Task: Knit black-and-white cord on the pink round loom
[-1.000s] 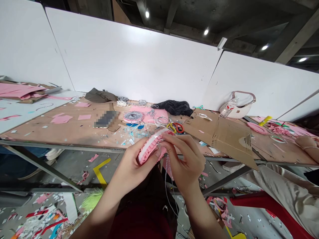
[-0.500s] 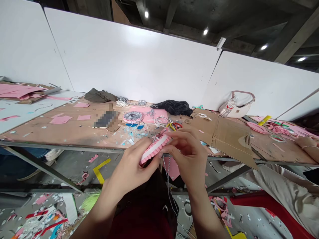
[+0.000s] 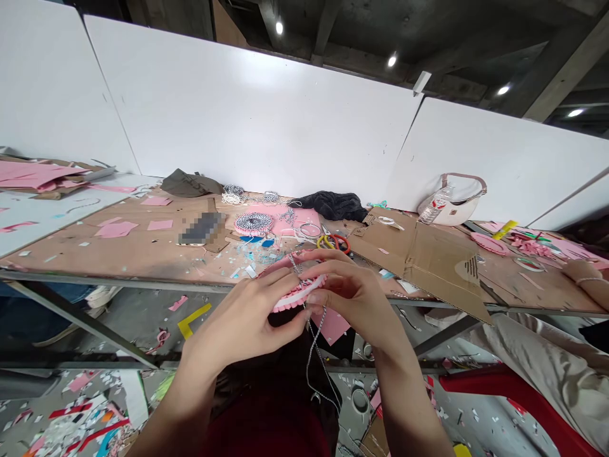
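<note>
A round pink piece with a ruffled edge and a white band (image 3: 297, 296) is held between both hands over the table's front edge. My left hand (image 3: 254, 311) grips its left side, thumb below and fingers over the top. On the right side, my right hand (image 3: 349, 292) pinches the rim, its fingers bent over it. A black-and-white cord (image 3: 311, 358) hangs from near the right fingertips toward the lap, and part of it crosses the top of the piece. Just beyond the hands lie scissors with red and yellow handles (image 3: 334, 242).
On the table (image 3: 114, 254) are a coiled cord disc (image 3: 254, 223), a phone (image 3: 202, 228), a dark cloth (image 3: 330, 205) and flattened cardboard (image 3: 428, 254). A bottle (image 3: 434, 206) leans by a white bag (image 3: 461, 206). Another person's hand (image 3: 578, 271) rests at the far right.
The pink piece has tilted flatter, showing more of its top with the cord across it. Both hands have turned with it, and the hanging cord has shifted.
</note>
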### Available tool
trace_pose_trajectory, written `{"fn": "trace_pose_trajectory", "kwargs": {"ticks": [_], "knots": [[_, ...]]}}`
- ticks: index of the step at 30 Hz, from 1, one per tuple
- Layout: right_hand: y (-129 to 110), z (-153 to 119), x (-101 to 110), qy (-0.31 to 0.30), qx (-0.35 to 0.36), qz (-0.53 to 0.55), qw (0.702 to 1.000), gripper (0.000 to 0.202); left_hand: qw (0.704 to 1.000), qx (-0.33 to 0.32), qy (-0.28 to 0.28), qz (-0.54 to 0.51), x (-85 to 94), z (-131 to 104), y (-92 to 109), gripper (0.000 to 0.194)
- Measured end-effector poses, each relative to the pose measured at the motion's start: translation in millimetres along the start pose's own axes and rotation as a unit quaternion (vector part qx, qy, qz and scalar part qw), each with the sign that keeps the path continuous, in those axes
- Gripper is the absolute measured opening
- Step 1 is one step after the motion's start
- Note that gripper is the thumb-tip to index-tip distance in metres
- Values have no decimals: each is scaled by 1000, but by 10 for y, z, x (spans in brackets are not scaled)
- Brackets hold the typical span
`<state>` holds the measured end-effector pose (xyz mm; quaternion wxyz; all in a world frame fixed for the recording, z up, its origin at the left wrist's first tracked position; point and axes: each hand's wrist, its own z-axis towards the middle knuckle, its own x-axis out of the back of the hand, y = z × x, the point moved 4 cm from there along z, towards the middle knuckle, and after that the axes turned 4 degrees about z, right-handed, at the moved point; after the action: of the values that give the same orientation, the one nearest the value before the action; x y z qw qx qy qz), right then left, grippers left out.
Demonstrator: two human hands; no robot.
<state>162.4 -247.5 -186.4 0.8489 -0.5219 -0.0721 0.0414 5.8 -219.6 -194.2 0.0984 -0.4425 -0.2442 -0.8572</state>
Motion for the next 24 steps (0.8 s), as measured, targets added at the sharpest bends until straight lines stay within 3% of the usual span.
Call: {"fn": "trace_pose_trajectory", "kwargs": {"ticks": [9,14,21,24], "knots": [[183,14,8,31,-9,52,998,5,1000,28,-13,4,-55,11,-48,18],[238,38,38,63,11,6,998,4,999,35,-23,-3,-84,22,-109,25],[199,89,125,104,-11,11,994,19,998,29,-48,-28,-108,12,-144,25],[175,122,161,91,-31,40,995,22,997,42,-57,-37,-143,-6,-214,27]]}}
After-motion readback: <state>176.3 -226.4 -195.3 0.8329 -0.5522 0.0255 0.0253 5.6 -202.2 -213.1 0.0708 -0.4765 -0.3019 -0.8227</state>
